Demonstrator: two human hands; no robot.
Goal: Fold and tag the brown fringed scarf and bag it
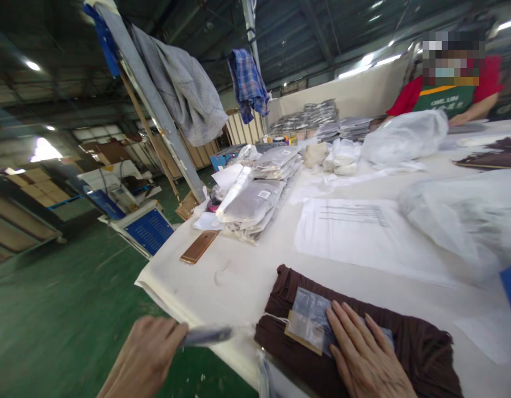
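My right hand lies flat, fingers stretched out, on a folded brown ribbed garment at the near edge of the white table. Its fingertips rest on a small clear bag and card tag attached to the garment. My left hand hovers off the table's near left corner, closed around a dark slim tool, blurred by motion, that points toward the garment.
A gold phone lies near the left edge beside stacks of bagged grey garments. Flat clear bags and crumpled plastic cover the right. Another person in a red top works at the far end. A leaning metal frame with hung clothes stands at the left.
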